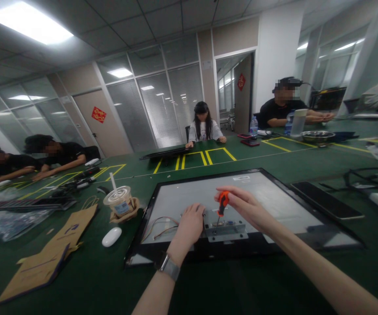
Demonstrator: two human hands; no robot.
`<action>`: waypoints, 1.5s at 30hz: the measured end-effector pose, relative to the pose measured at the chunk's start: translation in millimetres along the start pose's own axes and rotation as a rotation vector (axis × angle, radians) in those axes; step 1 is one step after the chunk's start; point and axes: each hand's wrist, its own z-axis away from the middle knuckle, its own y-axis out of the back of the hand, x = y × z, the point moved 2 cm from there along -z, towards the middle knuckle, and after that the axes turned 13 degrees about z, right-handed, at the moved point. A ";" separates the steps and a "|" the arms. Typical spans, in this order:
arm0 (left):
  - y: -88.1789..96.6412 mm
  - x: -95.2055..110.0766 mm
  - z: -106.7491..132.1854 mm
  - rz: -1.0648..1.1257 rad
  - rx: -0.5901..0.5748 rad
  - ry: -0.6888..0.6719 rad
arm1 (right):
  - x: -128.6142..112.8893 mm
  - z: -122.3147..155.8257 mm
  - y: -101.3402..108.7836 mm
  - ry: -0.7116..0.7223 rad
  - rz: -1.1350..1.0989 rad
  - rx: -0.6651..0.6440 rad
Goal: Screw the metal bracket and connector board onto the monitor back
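Note:
My right hand (241,204) grips a screwdriver (223,201) with an orange and black handle. The shaft points down to a metal bracket (231,232) near the front edge of a large flat display panel (175,192). My left hand (191,223), with a watch (169,267) at its wrist, rests palm down beside the bracket's left end. Its fingers are bent a little and lie on the panel; the thumb is hidden. Thin cables (164,223) lie on the panel left of this hand. The screwdriver's tip is too small to make out.
Left of the panel are a lidded cup with a straw (119,201), a white mouse (112,236) and a paper bag (47,258). A dark phone-like slab (326,200) lies to the right. Several people sit around the green table (90,280).

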 end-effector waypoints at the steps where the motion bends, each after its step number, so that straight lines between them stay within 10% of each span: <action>1: 0.0 0.1 -0.1 -0.002 -0.004 0.001 | 1.3 -0.1 -1.0 0.010 0.000 0.007; 45: 7.4 5.8 3.4 0.034 -0.006 0.012 | -1.5 2.7 -5.9 0.009 -0.004 0.023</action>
